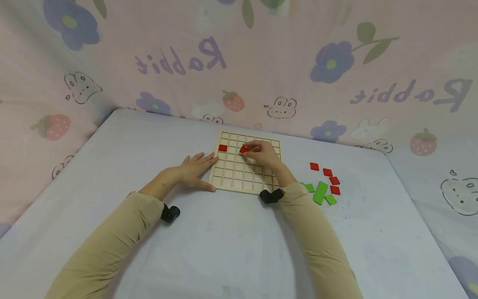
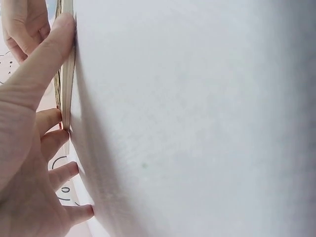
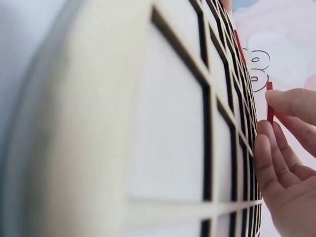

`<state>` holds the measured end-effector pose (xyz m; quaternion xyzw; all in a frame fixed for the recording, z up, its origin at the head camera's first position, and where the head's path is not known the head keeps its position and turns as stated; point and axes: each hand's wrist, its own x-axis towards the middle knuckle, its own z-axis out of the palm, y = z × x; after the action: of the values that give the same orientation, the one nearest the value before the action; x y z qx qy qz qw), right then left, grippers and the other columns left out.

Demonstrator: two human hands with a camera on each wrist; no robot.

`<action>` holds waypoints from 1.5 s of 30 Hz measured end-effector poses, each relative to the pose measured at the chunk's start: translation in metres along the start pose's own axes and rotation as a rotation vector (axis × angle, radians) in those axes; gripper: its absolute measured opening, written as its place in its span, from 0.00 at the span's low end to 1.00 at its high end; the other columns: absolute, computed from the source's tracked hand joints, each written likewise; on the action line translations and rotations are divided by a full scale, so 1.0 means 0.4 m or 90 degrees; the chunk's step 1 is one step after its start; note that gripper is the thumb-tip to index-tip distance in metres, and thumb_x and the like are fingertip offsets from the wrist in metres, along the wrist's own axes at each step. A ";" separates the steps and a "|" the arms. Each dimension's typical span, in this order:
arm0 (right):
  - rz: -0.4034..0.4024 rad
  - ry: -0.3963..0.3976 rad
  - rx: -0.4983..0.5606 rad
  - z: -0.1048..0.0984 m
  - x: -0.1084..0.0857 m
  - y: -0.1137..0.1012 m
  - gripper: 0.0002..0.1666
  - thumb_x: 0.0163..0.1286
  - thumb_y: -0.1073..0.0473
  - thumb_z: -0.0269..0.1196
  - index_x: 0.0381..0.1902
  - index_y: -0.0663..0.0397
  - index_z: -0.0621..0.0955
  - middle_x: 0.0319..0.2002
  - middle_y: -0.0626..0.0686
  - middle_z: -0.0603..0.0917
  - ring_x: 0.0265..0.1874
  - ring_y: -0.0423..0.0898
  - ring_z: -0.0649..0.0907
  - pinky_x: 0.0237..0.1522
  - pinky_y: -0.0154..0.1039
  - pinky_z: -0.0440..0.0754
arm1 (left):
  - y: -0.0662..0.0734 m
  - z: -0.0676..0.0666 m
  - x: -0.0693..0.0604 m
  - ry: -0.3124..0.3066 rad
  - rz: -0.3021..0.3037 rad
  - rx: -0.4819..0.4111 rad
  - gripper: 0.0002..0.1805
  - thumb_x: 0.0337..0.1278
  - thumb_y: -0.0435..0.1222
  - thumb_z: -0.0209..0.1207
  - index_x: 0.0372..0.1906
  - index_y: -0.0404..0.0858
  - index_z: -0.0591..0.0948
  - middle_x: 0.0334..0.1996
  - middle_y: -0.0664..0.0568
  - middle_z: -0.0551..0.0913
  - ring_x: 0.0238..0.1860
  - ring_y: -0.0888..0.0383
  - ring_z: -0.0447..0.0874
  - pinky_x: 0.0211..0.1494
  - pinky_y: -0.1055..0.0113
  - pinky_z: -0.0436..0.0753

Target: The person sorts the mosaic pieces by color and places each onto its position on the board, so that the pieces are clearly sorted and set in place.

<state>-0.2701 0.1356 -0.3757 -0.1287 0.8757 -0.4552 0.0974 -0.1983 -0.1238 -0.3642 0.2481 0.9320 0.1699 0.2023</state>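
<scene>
A wooden grid board (image 1: 238, 171) lies on the table, with one red square tile (image 1: 223, 148) set in a cell near its left side. At the board's left edge my left hand (image 1: 194, 171) spreads its fingers and thumb; in the left wrist view the thumb (image 2: 47, 61) presses against the board's side. My right hand (image 1: 266, 154) is over the upper middle of the grid. Between thumb and fingers it pinches another red square tile (image 3: 270, 102), which is held on edge just above the board in the right wrist view.
Right of the board lie several loose red tiles (image 1: 314, 166) and green pieces, among them a long green rectangle (image 1: 320, 193). Part of the green group is hidden by the right sleeve (image 1: 317, 232). A patterned curtain (image 1: 254, 62) hangs behind the white table (image 1: 224, 245).
</scene>
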 end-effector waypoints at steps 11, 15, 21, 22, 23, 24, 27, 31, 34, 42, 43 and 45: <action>0.015 0.000 -0.004 0.021 0.001 -0.012 0.20 0.64 0.59 0.65 0.55 0.54 0.81 0.53 0.57 0.81 0.53 0.53 0.80 0.50 0.44 0.79 | -0.004 0.009 0.003 -0.002 0.000 -0.004 0.55 0.53 0.57 0.63 0.77 0.40 0.47 0.77 0.45 0.40 0.76 0.38 0.33 0.71 0.32 0.37; 0.013 0.001 0.003 0.027 0.007 -0.017 0.20 0.64 0.59 0.65 0.55 0.54 0.81 0.52 0.57 0.81 0.52 0.52 0.80 0.48 0.41 0.78 | -0.003 0.006 0.002 -0.003 -0.003 -0.005 0.55 0.53 0.56 0.63 0.77 0.40 0.46 0.78 0.45 0.40 0.76 0.38 0.33 0.71 0.32 0.37; 0.011 -0.007 0.007 0.036 0.021 -0.024 0.20 0.64 0.57 0.66 0.55 0.53 0.82 0.54 0.55 0.81 0.53 0.52 0.80 0.52 0.44 0.78 | -0.001 0.002 0.003 -0.006 -0.005 0.002 0.55 0.54 0.57 0.62 0.77 0.41 0.46 0.78 0.45 0.39 0.76 0.38 0.33 0.71 0.33 0.37; 0.013 -0.009 0.007 0.038 0.023 -0.026 0.20 0.64 0.57 0.66 0.55 0.52 0.82 0.54 0.55 0.81 0.53 0.52 0.80 0.53 0.45 0.78 | -0.002 0.002 0.003 -0.006 -0.004 0.003 0.55 0.54 0.57 0.62 0.77 0.41 0.46 0.78 0.45 0.39 0.76 0.38 0.33 0.71 0.32 0.37; 0.013 -0.010 0.007 0.040 0.025 -0.028 0.20 0.64 0.57 0.66 0.54 0.53 0.82 0.54 0.55 0.81 0.53 0.52 0.80 0.53 0.46 0.78 | -0.001 0.002 0.003 -0.006 -0.005 0.003 0.55 0.54 0.57 0.62 0.77 0.41 0.46 0.78 0.45 0.39 0.76 0.38 0.33 0.71 0.32 0.37; 0.013 -0.011 0.007 0.041 0.026 -0.030 0.20 0.64 0.57 0.66 0.54 0.53 0.82 0.54 0.55 0.82 0.53 0.52 0.80 0.54 0.46 0.78 | -0.001 0.001 0.002 -0.007 -0.005 0.003 0.55 0.54 0.57 0.62 0.77 0.41 0.46 0.78 0.45 0.39 0.76 0.38 0.33 0.71 0.32 0.37; 0.011 -0.012 0.002 0.046 0.028 -0.036 0.20 0.64 0.58 0.66 0.54 0.54 0.82 0.53 0.56 0.82 0.53 0.53 0.80 0.53 0.45 0.79 | 0.000 0.000 0.002 -0.008 -0.003 0.003 0.54 0.54 0.57 0.62 0.77 0.41 0.46 0.78 0.45 0.39 0.76 0.38 0.33 0.71 0.33 0.37; 0.011 -0.013 -0.007 0.049 0.028 -0.041 0.20 0.65 0.59 0.65 0.54 0.55 0.82 0.53 0.57 0.82 0.53 0.53 0.80 0.52 0.45 0.79 | 0.001 -0.003 0.001 -0.008 -0.003 0.001 0.54 0.54 0.56 0.62 0.77 0.41 0.46 0.78 0.45 0.39 0.76 0.38 0.32 0.71 0.33 0.37; 0.012 -0.012 -0.017 0.049 0.030 -0.044 0.20 0.64 0.59 0.65 0.54 0.55 0.82 0.53 0.57 0.82 0.53 0.53 0.80 0.53 0.45 0.79 | 0.001 -0.004 0.001 -0.007 -0.004 -0.001 0.54 0.54 0.56 0.62 0.77 0.40 0.46 0.78 0.45 0.39 0.76 0.38 0.32 0.71 0.33 0.37; 0.016 -0.018 -0.027 0.052 0.039 -0.040 0.19 0.64 0.59 0.65 0.53 0.54 0.82 0.52 0.56 0.83 0.52 0.52 0.79 0.53 0.45 0.78 | -0.001 -0.004 0.001 -0.008 -0.002 -0.001 0.54 0.54 0.56 0.62 0.77 0.40 0.46 0.78 0.45 0.39 0.76 0.38 0.33 0.71 0.33 0.37; 0.017 -0.019 -0.027 0.052 0.039 -0.040 0.19 0.64 0.59 0.65 0.53 0.54 0.82 0.52 0.56 0.83 0.52 0.52 0.79 0.53 0.44 0.78 | -0.001 -0.003 0.001 -0.008 -0.002 0.000 0.54 0.54 0.56 0.62 0.77 0.40 0.46 0.78 0.45 0.39 0.76 0.38 0.33 0.71 0.33 0.37; 0.020 -0.021 -0.025 0.053 0.039 -0.041 0.19 0.64 0.59 0.65 0.53 0.55 0.82 0.51 0.56 0.83 0.51 0.52 0.80 0.52 0.44 0.78 | -0.001 -0.003 0.002 -0.007 -0.002 0.000 0.54 0.54 0.56 0.62 0.77 0.41 0.46 0.78 0.45 0.39 0.76 0.38 0.33 0.71 0.32 0.37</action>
<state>-0.2765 0.1054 -0.3750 -0.1241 0.8847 -0.4340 0.1161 -0.1995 -0.1239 -0.3636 0.2477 0.9312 0.1681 0.2077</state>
